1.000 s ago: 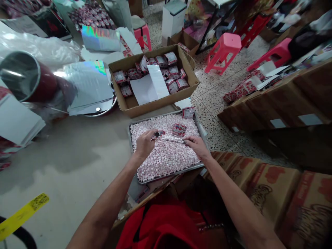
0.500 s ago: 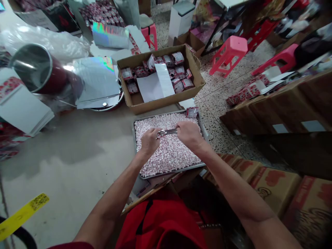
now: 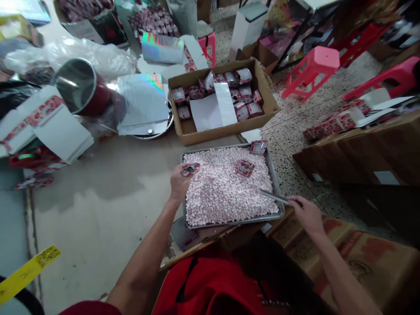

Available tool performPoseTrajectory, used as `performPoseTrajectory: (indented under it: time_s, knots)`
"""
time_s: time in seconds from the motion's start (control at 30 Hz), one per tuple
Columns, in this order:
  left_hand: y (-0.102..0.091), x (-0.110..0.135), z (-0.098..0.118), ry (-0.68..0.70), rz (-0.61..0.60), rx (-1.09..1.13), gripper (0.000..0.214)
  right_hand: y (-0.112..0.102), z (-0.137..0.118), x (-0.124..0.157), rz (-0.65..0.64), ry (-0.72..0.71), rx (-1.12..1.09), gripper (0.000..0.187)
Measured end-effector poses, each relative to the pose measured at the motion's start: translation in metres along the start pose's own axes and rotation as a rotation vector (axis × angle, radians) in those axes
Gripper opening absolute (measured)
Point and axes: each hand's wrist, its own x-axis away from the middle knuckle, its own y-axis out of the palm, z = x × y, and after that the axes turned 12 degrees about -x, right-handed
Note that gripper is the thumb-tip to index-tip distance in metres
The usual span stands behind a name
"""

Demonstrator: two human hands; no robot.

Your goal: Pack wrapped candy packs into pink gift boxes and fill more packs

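Note:
A metal tray [image 3: 274, 183] full of small pink and white candies [image 3: 223, 192] lies on the table in front of me. My left hand [image 3: 180, 181] is closed on a small red packet [image 3: 190, 169] at the tray's left rim. My right hand [image 3: 306, 213] is off the tray's right front corner, closed on the handle of a thin metal scoop [image 3: 274, 197] whose tip rests over the candies. Another red packet [image 3: 244, 167] lies on the candies. A further packet [image 3: 258, 146] leans at the tray's far right corner.
A cardboard box [image 3: 226, 129] with several filled packets and white sheets stands behind the tray. A red metal tin [image 3: 82, 89], holographic sheets [image 3: 144, 103] and flat white cartons [image 3: 62, 135] lie at the left. Pink stools [image 3: 311, 65] stand on the floor; brown cartons [image 3: 361, 258] at right.
My hands have parted. The right hand has drawn the scoop away to the tray's right front corner, and the left hand has moved with the packet to the tray's left rim. The view shifted left.

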Motion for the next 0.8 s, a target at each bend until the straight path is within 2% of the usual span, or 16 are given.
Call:
performPoseTrajectory:
  time_s: [0.07,0.13,0.23,0.3,0.33,0.37,0.43,0.53,0.63,0.7,0.8]
  knots:
    - [-0.018,-0.009,-0.028,-0.073,0.089,-0.078,0.031,0.017,0.036,-0.003,-0.041,0.067,-0.106,0.035]
    - [-0.032,-0.021,-0.05,-0.138,0.138,-0.149,0.03,0.048,0.041,-0.009,-0.105,0.088,-0.252,0.035]
    - [-0.042,-0.034,-0.06,-0.115,0.152,-0.217,0.027,0.106,0.008,-0.018,-0.184,0.116,-0.451,0.038]
    - [-0.041,-0.039,-0.049,-0.021,0.132,-0.255,0.025,0.134,-0.021,-0.021,-0.226,0.148,-0.532,0.041]
    - [-0.038,-0.04,-0.04,0.032,0.11,-0.272,0.025,0.141,-0.032,-0.022,-0.238,0.155,-0.552,0.041]
    - [-0.034,-0.041,-0.029,0.082,0.081,-0.285,0.026,0.142,-0.04,-0.022,-0.242,0.15,-0.551,0.041]
    - [-0.023,-0.039,-0.006,0.161,0.01,-0.293,0.031,0.126,-0.047,-0.02,-0.222,0.121,-0.502,0.04]
    - [-0.006,-0.033,0.026,0.236,-0.063,-0.26,0.036,0.082,-0.05,-0.013,-0.202,0.107,-0.464,0.037]
    - [0.009,-0.026,0.048,0.289,-0.135,-0.204,0.039,0.05,-0.063,-0.008,-0.229,0.137,-0.597,0.034]
    - [0.018,-0.021,0.059,0.314,-0.194,-0.184,0.041,0.046,-0.079,-0.009,-0.267,0.16,-0.715,0.034]
    - [0.027,-0.014,0.067,0.353,-0.256,-0.192,0.042,0.059,-0.11,-0.017,-0.322,0.155,-0.828,0.033]
